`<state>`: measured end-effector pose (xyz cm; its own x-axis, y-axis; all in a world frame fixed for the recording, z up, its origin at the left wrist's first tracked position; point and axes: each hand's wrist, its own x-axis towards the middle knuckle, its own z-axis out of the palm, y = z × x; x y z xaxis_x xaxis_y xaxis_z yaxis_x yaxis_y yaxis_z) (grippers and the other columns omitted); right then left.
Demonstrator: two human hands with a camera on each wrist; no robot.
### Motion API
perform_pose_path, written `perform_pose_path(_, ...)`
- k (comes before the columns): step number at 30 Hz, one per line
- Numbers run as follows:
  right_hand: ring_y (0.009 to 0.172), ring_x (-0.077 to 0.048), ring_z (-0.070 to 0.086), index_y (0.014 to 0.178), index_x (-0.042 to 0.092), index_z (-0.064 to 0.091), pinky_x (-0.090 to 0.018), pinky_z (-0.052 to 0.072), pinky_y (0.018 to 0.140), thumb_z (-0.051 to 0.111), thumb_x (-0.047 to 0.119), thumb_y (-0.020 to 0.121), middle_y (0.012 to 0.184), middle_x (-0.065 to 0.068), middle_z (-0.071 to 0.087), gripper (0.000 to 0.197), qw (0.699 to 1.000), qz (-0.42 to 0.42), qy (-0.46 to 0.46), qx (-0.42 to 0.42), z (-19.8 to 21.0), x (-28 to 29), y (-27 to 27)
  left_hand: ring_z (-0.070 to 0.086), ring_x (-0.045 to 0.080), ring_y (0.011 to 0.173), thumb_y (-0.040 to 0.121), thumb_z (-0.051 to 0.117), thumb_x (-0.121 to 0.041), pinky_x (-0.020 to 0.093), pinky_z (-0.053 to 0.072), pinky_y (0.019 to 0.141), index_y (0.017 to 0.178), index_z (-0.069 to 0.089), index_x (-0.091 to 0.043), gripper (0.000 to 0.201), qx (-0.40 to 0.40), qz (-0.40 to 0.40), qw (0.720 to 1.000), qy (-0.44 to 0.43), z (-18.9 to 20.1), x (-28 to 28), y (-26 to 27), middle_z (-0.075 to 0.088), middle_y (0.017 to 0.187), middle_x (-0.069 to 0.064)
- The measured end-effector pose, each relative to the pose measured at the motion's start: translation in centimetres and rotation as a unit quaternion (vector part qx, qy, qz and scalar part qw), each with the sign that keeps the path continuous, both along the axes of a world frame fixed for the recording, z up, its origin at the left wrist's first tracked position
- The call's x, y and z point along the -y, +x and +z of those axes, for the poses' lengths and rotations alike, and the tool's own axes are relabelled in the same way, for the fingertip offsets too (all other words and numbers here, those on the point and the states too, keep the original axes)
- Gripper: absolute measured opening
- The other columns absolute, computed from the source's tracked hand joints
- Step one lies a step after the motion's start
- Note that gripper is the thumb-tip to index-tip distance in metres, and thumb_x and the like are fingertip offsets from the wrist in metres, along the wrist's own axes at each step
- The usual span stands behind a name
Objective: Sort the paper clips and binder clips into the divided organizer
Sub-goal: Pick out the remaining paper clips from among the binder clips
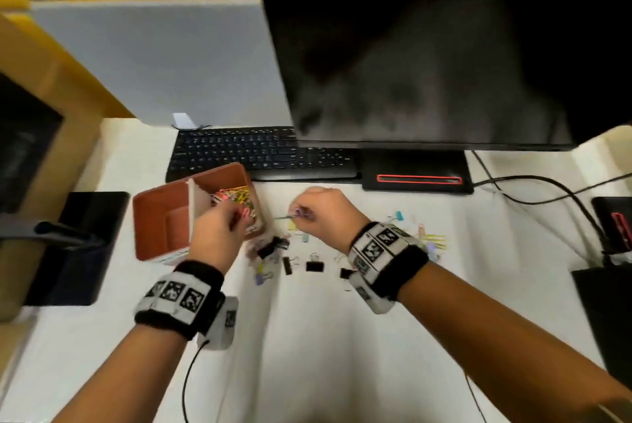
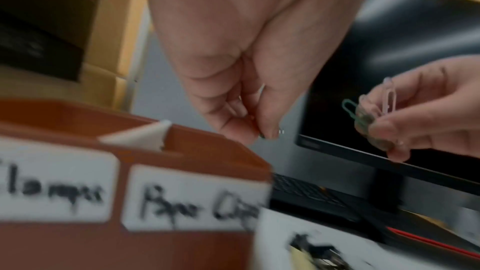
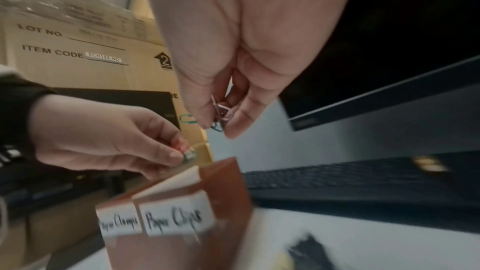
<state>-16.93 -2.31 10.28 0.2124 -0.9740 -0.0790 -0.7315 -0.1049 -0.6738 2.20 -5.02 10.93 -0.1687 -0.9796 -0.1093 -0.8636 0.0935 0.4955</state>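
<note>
The brown divided organizer [image 1: 159,217] stands left of centre, with a white divider and front labels "Paper Clamps" [image 3: 118,223] and "Paper Clips" [image 3: 176,220]. Colourful paper clips [image 1: 236,196] lie in its right compartment. My left hand [image 1: 219,226] hovers over that compartment with its fingertips [image 2: 267,132] pinched on something small and blurred that looks like a paper clip. My right hand [image 1: 313,214], just right of the organizer, pinches a green paper clip [image 2: 349,108] and pink ones [image 3: 224,111]. Black binder clips [image 1: 313,265] and pastel ones lie on the white desk [image 1: 307,337] below my hands.
A black keyboard [image 1: 260,152] and a monitor [image 1: 444,57] on its stand sit behind the organizer. More clips [image 1: 432,238] lie scattered to the right, near cables [image 1: 547,190]. A cardboard box [image 3: 78,52] stands at the left, with a dark pad [image 1: 82,248] beside it.
</note>
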Motion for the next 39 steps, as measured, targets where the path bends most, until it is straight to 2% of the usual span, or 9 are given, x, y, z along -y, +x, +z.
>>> perform_pose_path(10,0.102,-0.020,0.062,0.133,0.018,0.044,-0.034,0.052,0.092,0.064,0.029,0.086,0.124,-0.008,0.058,0.052,0.989,-0.073,0.093,0.084,-0.8,7.0,10.7,0.060,0.031,0.104,0.083,0.062,-0.014,0.032,0.045,0.087,0.114,0.059,-0.006,0.032,0.058,-0.017,0.995,0.077,0.5,5.2,4.4,0.066,0.109,0.014)
perform_pose_path(12,0.093,-0.013,0.062,0.129,0.022,0.048,-0.029,0.054,0.086,0.061,0.029,0.088,0.121,-0.001,0.059,0.044,0.984,-0.083,0.086,0.129,-0.7,5.1,8.4,0.059,0.026,0.106,0.084,0.062,-0.013,0.035,0.046,0.095,0.125,0.053,-0.010,0.042,0.001,-0.036,0.999,0.039,1.0,4.2,3.4,0.061,0.118,0.012)
perform_pose_path(16,0.070,0.001,0.052,0.113,0.026,0.060,-0.019,0.047,0.072,0.066,0.024,0.085,0.096,0.011,0.054,0.029,0.982,-0.165,0.028,0.087,-2.3,-1.2,-0.2,0.060,0.010,0.080,0.087,0.059,-0.017,0.020,0.047,0.073,0.116,0.056,-0.019,0.029,-0.106,-0.141,0.982,0.063,0.7,0.7,-1.7,0.060,0.100,-0.003)
perform_pose_path(19,0.084,-0.007,0.051,0.111,0.025,0.061,-0.031,0.050,0.083,0.074,0.029,0.076,0.100,0.006,0.050,0.037,0.962,-0.259,0.074,-0.046,-4.3,-7.0,-7.7,0.058,0.010,0.073,0.086,0.061,-0.018,0.019,0.045,0.066,0.114,0.056,-0.021,0.028,-0.114,-0.224,0.958,0.136,-1.6,-2.7,-7.0,0.058,0.092,-0.004)
perform_pose_path(22,0.103,-0.025,0.049,0.116,0.028,0.058,-0.041,0.049,0.091,0.080,0.043,0.063,0.112,-0.005,0.049,0.059,0.934,-0.314,0.142,-0.098,-6.2,-11.6,-12.9,0.059,0.016,0.087,0.084,0.062,-0.020,0.027,0.049,0.081,0.120,0.052,-0.021,0.037,-0.090,-0.270,0.939,0.195,-4.7,-5.7,-12.1,0.056,0.105,0.001)
perform_pose_path(26,0.115,-0.028,0.045,0.130,0.031,0.048,-0.035,0.037,0.104,0.081,0.046,0.060,0.125,-0.007,0.044,0.078,0.939,-0.251,0.199,-0.121,-8.1,-13.4,-15.2,0.050,0.023,0.110,0.081,0.064,-0.025,0.037,0.046,0.095,0.126,0.047,-0.029,0.048,-0.030,-0.317,0.934,0.164,-7.7,-8.4,-18.0,0.046,0.120,0.006)
perform_pose_path(30,0.110,-0.025,0.047,0.118,0.024,0.060,-0.026,0.036,0.098,0.078,0.030,0.068,0.119,-0.007,0.043,0.053,0.956,-0.218,0.176,-0.084,-9.4,-13.1,-15.2,0.051,0.022,0.102,0.077,0.068,-0.022,0.038,0.047,0.091,0.108,0.059,-0.026,0.032,-0.001,-0.314,0.938,0.144,-9.8,-9.1,-20.8,0.047,0.112,0.003)
perform_pose_path(35,0.082,-0.009,0.058,0.103,0.009,0.068,-0.014,0.053,0.064,0.070,0.001,0.076,0.107,-0.007,0.045,0.028,0.962,-0.228,0.143,0.043,-10.5,-13.7,-16.5,0.056,0.020,0.088,0.079,0.064,-0.007,0.028,0.046,0.081,0.092,0.065,-0.017,0.016,-0.036,-0.295,0.947,0.118,-11.0,-9.0,-21.1,0.055,0.096,0.003)
perform_pose_path(39,0.066,0.003,0.050,0.085,0.007,0.072,-0.010,0.043,0.069,0.063,-0.007,0.076,0.094,0.000,0.053,0.019,0.962,-0.255,0.082,0.057,-11.8,-14.6,-17.7,0.051,0.004,0.076,0.080,0.065,-0.003,0.001,0.037,0.069,0.095,0.064,-0.013,0.018,-0.082,-0.239,0.962,0.106,-10.8,-9.0,-20.2,0.056,0.088,-0.006)
